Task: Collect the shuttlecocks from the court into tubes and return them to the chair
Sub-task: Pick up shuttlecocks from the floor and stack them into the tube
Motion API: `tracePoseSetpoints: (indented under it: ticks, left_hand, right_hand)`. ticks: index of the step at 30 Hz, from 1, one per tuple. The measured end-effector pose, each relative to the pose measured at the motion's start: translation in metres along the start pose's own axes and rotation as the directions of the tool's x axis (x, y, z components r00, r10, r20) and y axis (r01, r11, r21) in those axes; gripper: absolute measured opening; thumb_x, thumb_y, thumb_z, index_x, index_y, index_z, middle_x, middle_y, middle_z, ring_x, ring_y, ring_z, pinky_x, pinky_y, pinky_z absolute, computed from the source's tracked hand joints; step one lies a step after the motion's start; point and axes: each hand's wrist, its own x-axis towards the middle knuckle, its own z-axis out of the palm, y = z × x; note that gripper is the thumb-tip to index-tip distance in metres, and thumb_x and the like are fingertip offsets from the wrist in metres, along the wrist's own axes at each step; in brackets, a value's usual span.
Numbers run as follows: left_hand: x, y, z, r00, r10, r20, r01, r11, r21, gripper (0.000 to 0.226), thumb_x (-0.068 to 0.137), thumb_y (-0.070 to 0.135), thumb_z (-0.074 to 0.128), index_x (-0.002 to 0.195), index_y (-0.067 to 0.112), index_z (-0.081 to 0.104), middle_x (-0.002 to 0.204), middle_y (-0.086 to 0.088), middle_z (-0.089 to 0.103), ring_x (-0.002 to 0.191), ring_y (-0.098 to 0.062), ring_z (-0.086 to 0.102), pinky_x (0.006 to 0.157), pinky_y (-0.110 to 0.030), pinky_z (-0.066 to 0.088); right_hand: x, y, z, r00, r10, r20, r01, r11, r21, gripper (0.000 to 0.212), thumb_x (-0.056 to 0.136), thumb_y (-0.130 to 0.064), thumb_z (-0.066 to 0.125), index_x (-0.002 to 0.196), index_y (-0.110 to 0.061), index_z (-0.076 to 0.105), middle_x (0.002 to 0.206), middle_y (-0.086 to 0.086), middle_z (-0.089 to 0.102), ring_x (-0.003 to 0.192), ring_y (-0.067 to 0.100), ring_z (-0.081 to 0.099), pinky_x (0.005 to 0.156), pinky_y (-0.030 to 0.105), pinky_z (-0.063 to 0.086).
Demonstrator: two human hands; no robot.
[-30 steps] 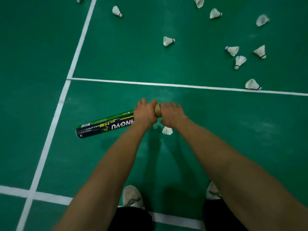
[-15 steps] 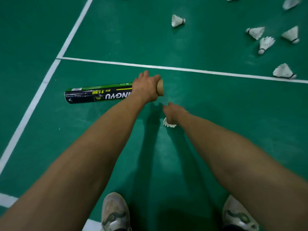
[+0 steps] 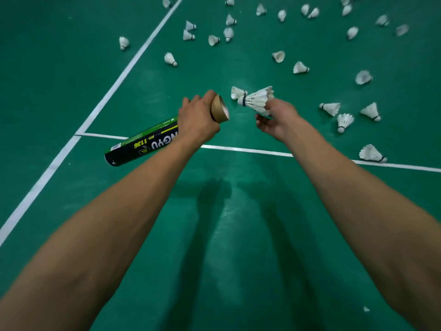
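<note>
Tube (image 3: 143, 144) first: left hand (image 3: 198, 118) wraps it just behind the open mouth. The closed end trails down-left from that grip and the long axis slants up to the right. Loading step, I'd say. Across the gap, right hand (image 3: 276, 120) pinches a shuttlecock (image 3: 256, 100) by its skirt, cork ahead of the fingers, aimed at the mouth but not in. Next: line up the axes and slide it in cork first. Loose shuttlecocks (image 3: 330, 108) dot the court (image 3: 59, 80) beyond both grips.
</note>
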Motion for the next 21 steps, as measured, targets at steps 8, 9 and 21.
tracePoseSetpoints:
  ticks: [8, 9, 21]
  left_hand:
    - [0.019, 0.062, 0.007, 0.984, 0.112, -0.142, -0.151, 0.941, -0.302, 0.068, 0.065, 0.023, 0.076, 0.129, 0.031, 0.055, 0.111, -0.003, 0.064, 0.099, -0.033, 0.050, 0.084, -0.044, 0.047]
    - [0.021, 0.068, 0.008, 0.981, 0.113, -0.161, -0.162, 0.928, -0.336, 0.068, 0.065, 0.022, 0.077, 0.130, 0.031, 0.055, 0.111, -0.002, 0.064, 0.099, -0.032, 0.049, 0.083, -0.042, 0.046]
    - [0.044, 0.131, 0.018, 0.947, 0.053, -0.317, -0.254, 0.727, -0.637, 0.043, 0.081, 0.034, 0.061, 0.124, 0.032, 0.057, 0.104, 0.003, 0.069, 0.093, -0.029, 0.059, 0.083, -0.032, 0.034]
  right_hand:
    - [-0.033, -0.041, 0.014, 0.966, -0.259, 0.012, 0.244, 0.891, -0.383, 0.021, 0.084, -0.028, 0.074, 0.089, -0.021, 0.056, 0.092, 0.007, 0.065, 0.074, 0.022, 0.060, 0.054, 0.031, 0.052]
    - [-0.040, -0.051, 0.010, 0.976, -0.214, 0.047, 0.218, 0.933, -0.286, 0.019, 0.088, -0.032, 0.071, 0.094, -0.019, 0.058, 0.096, 0.007, 0.066, 0.079, 0.024, 0.062, 0.061, 0.032, 0.054]
    - [-0.100, -0.090, -0.008, 0.608, -0.719, 0.337, 0.483, -0.002, -0.876, 0.053, 0.094, -0.060, 0.040, 0.088, -0.014, 0.066, 0.083, 0.000, 0.068, 0.080, 0.021, 0.062, 0.077, 0.038, 0.049]
